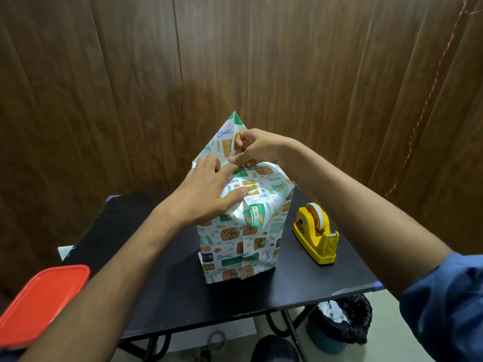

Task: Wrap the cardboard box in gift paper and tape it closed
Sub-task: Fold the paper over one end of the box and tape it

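The box (235, 246) stands upright on the black table (162, 280), covered in white gift paper with a green and orange pattern, so no cardboard shows. A pointed paper flap (224, 137) rises behind its top. My left hand (209, 194) lies flat on the folded paper on top, fingers straight, pressing it down. My right hand (254, 150) pinches the paper at the far top edge where the flap starts. A vertical seam runs down the front face.
A yellow tape dispenser (317, 231) with a white roll sits right of the box. A red lid (39, 307) is at the left front. Below the table's right edge is a bin with a black bag (339, 322). A wooden wall stands close behind.
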